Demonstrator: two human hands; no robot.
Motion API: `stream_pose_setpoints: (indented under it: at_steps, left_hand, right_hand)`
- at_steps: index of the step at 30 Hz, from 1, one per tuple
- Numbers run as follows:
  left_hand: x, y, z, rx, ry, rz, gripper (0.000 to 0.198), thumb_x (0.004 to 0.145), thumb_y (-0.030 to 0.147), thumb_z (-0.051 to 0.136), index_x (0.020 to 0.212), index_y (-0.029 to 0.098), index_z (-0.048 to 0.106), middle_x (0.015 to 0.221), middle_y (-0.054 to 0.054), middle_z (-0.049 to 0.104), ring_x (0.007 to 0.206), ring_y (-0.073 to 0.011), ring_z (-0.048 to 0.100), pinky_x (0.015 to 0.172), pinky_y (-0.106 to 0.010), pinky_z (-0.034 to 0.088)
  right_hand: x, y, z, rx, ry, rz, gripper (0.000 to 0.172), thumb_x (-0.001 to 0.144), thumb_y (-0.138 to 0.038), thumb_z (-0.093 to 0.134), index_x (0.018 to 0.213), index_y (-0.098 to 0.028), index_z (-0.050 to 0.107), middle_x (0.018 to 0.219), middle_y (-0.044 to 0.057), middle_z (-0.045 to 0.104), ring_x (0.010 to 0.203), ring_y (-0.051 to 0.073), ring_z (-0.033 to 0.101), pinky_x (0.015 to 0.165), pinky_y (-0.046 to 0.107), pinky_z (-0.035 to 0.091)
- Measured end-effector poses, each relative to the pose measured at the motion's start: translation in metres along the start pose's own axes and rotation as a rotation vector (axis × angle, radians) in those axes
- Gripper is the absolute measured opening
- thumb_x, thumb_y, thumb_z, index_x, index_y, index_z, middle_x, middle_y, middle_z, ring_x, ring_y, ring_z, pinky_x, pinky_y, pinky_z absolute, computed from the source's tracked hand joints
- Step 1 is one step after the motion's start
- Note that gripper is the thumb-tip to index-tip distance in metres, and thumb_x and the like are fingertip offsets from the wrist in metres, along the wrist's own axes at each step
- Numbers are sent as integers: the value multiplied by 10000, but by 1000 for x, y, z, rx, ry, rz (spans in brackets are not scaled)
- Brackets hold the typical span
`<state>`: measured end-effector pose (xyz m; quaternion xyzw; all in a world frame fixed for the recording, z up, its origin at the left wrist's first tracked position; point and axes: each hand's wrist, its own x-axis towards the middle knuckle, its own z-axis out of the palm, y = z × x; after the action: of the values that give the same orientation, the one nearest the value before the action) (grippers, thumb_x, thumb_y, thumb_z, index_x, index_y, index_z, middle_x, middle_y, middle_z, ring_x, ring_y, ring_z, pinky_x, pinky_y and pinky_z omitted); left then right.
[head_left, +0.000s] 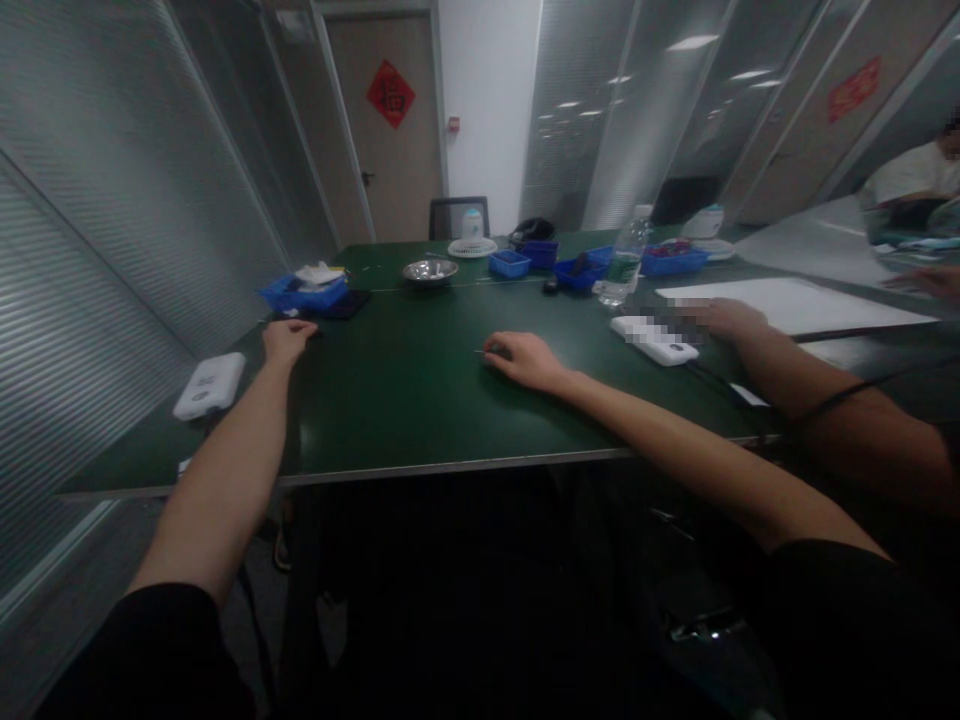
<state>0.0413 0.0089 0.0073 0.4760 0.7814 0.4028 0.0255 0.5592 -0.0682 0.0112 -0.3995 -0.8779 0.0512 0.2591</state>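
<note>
My left hand (286, 342) rests low over the left part of the green table (390, 420), fingers pinched together. A small dark bit shows at its fingertips, too small to name. Just beyond it stand a blue basket (304, 292) with white tissue-like stuff in it and a dark flat object (349, 304). Near the middle of the table, my right hand (529, 362) lies on its side with curled fingers. A thin, light, needle-like piece (478, 351) sticks out to the left from its fingertips; the rest of it is hidden.
Farther back are a shiny metal bowl (430, 273), a white plate (472, 248) and several blue trays (510, 263). A plastic bottle (628, 258) stands at right. White devices (210, 386) lie at both sides. Another person's arm (795, 370) reaches in beside white sheets (795, 303).
</note>
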Motion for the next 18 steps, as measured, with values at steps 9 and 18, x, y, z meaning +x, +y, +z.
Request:
stream_pose_setpoints:
  at_steps: [9,18]
  left_hand:
    - [2,-2,-1,-105,77,-16,300,968,184,701,1240,76,765,988,-42,788,891,-144,660,880,-227,487]
    - [0,-2,-5,-143,44,-59,351,904,133,791,1247,64,760,850,-2,752,819,-148,624,812,-242,490]
  right_hand:
    - [1,0,-1,-12,-15,1,222,1018,-381,626,1168,-238,706,1097,69,764,940,229,699,811,332,490]
    - [0,2,-1,-19,-19,-5,221,1016,-368,626,1177,-239,704,1102,71,762,946,228,693,810,333,496]
